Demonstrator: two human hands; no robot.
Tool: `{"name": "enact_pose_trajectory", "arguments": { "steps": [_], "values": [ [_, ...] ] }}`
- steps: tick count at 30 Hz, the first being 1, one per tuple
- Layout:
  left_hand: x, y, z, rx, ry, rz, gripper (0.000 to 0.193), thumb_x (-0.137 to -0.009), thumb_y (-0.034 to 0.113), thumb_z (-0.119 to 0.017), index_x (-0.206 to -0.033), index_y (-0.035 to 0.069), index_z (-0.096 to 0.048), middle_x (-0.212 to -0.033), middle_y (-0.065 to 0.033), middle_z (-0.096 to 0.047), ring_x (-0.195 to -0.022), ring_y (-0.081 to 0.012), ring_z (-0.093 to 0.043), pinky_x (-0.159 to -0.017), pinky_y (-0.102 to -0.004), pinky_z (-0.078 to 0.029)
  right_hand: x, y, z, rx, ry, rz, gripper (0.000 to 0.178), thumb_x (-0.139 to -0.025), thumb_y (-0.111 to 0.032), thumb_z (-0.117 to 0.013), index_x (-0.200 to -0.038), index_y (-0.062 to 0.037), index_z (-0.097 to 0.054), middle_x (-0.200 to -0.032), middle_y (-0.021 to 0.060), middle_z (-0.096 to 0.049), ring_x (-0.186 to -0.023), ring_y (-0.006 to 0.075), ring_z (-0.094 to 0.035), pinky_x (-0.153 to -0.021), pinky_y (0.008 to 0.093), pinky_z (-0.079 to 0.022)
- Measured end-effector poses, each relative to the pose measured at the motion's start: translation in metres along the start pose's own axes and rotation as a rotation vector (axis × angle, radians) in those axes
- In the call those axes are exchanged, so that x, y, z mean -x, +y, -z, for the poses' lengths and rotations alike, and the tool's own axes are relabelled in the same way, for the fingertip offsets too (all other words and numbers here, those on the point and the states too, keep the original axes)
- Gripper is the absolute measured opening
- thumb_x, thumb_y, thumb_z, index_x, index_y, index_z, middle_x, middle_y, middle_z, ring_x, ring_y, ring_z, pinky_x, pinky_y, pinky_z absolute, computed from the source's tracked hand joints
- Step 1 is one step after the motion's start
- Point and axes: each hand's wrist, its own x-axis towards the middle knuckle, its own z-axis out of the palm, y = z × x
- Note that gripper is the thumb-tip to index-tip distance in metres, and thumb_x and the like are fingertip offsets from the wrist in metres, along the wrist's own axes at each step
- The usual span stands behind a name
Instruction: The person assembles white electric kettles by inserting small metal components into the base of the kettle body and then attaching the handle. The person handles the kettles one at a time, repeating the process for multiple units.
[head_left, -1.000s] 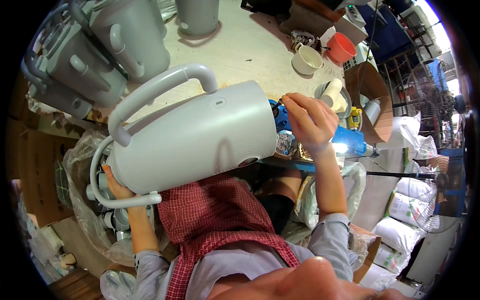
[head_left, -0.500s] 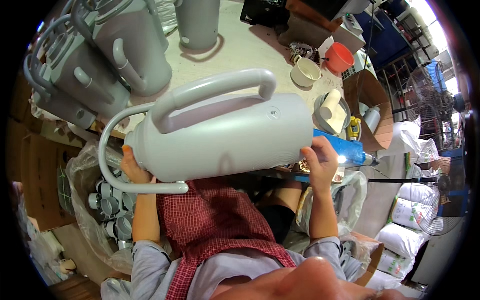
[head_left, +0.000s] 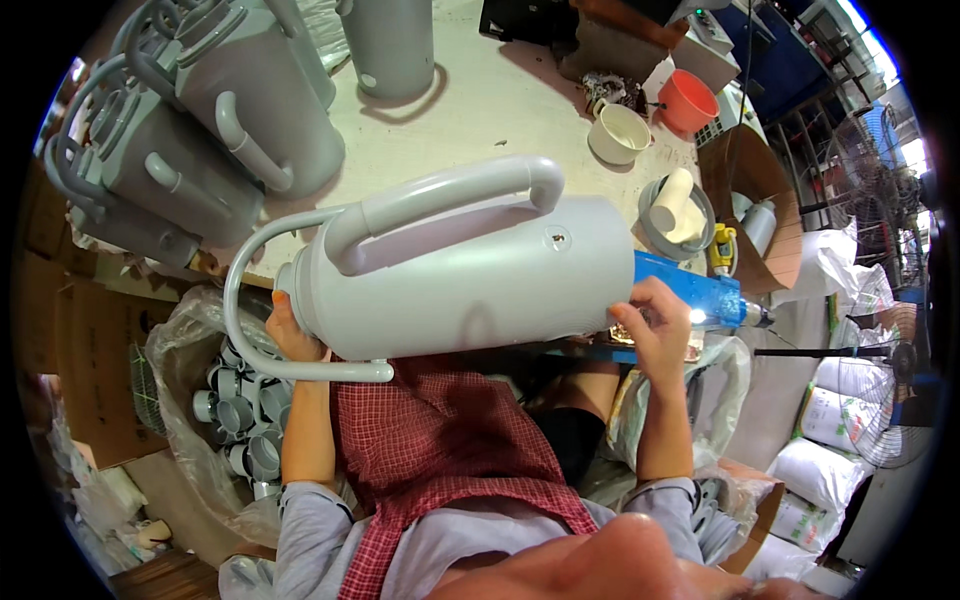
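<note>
I watch through the left of two head-worn fisheye cameras, facing steeply down over the red checked apron [head_left: 445, 425]. It sits close enough that the grey vacuum jug [head_left: 440, 285] spans the middle; the worktable [head_left: 510, 100] recedes toward the top.

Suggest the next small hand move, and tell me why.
Probably slide the right hand further under the base end of the grey jug. The jug is on its side, the left hand holds its neck end, and the right hand is only at the base's edge, so that end may need steadier support.
</note>
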Motion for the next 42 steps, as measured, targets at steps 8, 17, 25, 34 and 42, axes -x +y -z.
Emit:
{"name": "enact_pose_trajectory", "arguments": {
  "steps": [8, 17, 25, 34, 42],
  "values": [
    [-0.006, 0.002, 0.006, -0.078, -0.008, -0.136, 0.049, -0.1, 0.041, -0.048, -0.079, -0.001, -0.065, -0.072, -0.0061, -0.065, -0.06, -0.0116, -0.058, -0.055, -0.0262, -0.047, -0.074, -0.062, -0.018, 0.098, 0.097, 0.463, 0.047, -0.081, -0.01, -0.07, -0.126, -0.0039, -0.059, -0.108, 0.0144, -0.065, -0.096, 0.0259, -0.063, -0.085, 0.0348, -0.05],
    [-0.011, -0.006, -0.009, -0.036, 0.07, -0.05, 0.051, -0.099, 0.044, -0.05, -0.082, -0.002, -0.066, -0.072, -0.0058, -0.066, -0.063, -0.0121, -0.06, -0.057, -0.026, -0.048, -0.094, -0.056, -0.047, -0.339, -0.252, 0.213, 0.033, -0.084, -0.008, -0.066, -0.116, -0.0018, -0.067, -0.098, 0.0027, -0.069, -0.088, 0.0091, -0.062, -0.082, 0.0248, -0.051],
    [-0.012, 0.006, -0.006, -0.121, -0.002, -0.091, 0.053, -0.1, 0.044, -0.049, -0.085, -0.003, -0.067, -0.076, -0.0062, -0.067, -0.067, -0.0126, -0.061, -0.062, -0.027, -0.049, -0.094, -0.051, -0.04, -0.376, -0.33, 0.259, 0.037, -0.085, -0.007, -0.068, -0.12, 0.0009, -0.063, -0.103, 0.0064, -0.068, -0.094, 0.0125, -0.063, -0.086, 0.0266, -0.051],
    [-0.01, 0.001, 0.002, -0.221, -0.009, -0.123, 0.054, -0.1, 0.045, -0.048, -0.084, -0.003, -0.067, -0.075, -0.0062, -0.067, -0.067, -0.0136, -0.063, -0.062, -0.0283, -0.051, -0.089, -0.068, -0.034, -0.302, -0.367, 0.082, 0.038, -0.083, -0.004, -0.071, -0.119, 0.0042, -0.061, -0.106, 0.0067, -0.066, -0.093, 0.0113, -0.062, -0.083, 0.026, -0.052],
    [-0.011, 0.006, -0.014, -0.15, 0.069, -0.106, 0.054, -0.099, 0.046, -0.049, -0.084, -0.003, -0.066, -0.078, -0.0073, -0.067, -0.069, -0.0139, -0.063, -0.063, -0.029, -0.051, -0.092, -0.056, -0.037, -0.297, -0.369, 0.09, 0.04, -0.083, -0.003, -0.071, -0.121, 0.003, -0.061, -0.107, 0.0063, -0.066, -0.094, 0.0112, -0.062, -0.083, 0.0249, -0.051]
  ]
}}
